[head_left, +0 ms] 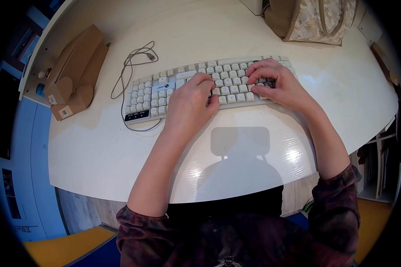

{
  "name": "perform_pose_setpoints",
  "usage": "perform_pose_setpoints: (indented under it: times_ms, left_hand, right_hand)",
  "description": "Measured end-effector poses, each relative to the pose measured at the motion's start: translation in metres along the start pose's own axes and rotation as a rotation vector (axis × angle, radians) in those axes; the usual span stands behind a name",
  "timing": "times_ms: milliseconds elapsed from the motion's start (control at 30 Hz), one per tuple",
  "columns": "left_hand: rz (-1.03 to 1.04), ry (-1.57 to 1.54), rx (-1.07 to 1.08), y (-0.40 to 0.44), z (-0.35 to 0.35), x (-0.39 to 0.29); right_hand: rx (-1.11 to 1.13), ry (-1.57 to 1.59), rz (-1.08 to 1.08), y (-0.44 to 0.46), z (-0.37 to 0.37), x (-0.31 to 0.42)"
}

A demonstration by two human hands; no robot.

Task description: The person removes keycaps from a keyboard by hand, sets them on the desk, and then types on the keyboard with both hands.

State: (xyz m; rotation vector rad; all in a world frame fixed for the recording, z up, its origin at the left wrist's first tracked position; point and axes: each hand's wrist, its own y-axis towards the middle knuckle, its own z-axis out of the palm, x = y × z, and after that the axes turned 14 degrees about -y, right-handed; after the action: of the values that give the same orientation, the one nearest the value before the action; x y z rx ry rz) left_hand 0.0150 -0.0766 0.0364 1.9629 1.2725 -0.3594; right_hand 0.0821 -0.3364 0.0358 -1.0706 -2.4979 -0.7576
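Note:
A cream-white keyboard [229, 91] lies on the desk, turned so that its number pad is at the left and its dark indicator strip [137, 116] is at the near left corner. My left hand [189, 102] rests over the middle keys, fingers curled and thumb by the near edge, gripping the keyboard. Over the right-hand keys, my right hand [278, 84] has thumb and index finger bent together in a pinch at a keycap [250, 87]. Darker keys or a shaded patch show inside that curl; I cannot tell which. The left fingertips are partly hidden.
A grey cable [128, 62] with a USB plug loops behind the keyboard's left end. Brown cardboard pieces [78, 71] stand at the desk's left side. A patterned bag [314, 20] sits at the back right. Shelves [381, 164] stand beyond the desk's right edge.

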Motion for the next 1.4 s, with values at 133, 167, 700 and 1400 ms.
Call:
perform_pose_setpoints:
  times_ms: [133, 167, 700, 1400]
  left_hand:
    - [0.043, 0.033, -0.008, 0.000, 0.002, 0.003]
    - [0.047, 0.038, -0.009, 0.000, 0.002, 0.003]
    - [-0.110, 0.036, 0.029, 0.007, -0.004, -0.010]
    - [0.248, 0.221, 0.098, 0.002, 0.048, -0.013]
  right_hand:
    - [0.015, 0.018, -0.005, -0.002, -0.003, 0.001]
    - [0.020, 0.013, -0.016, -0.002, -0.003, 0.001]
    - [-0.231, 0.352, 0.424, -0.001, -0.012, -0.024]
    - [-0.336, 0.888, 0.556, -0.013, 0.000, -0.005]
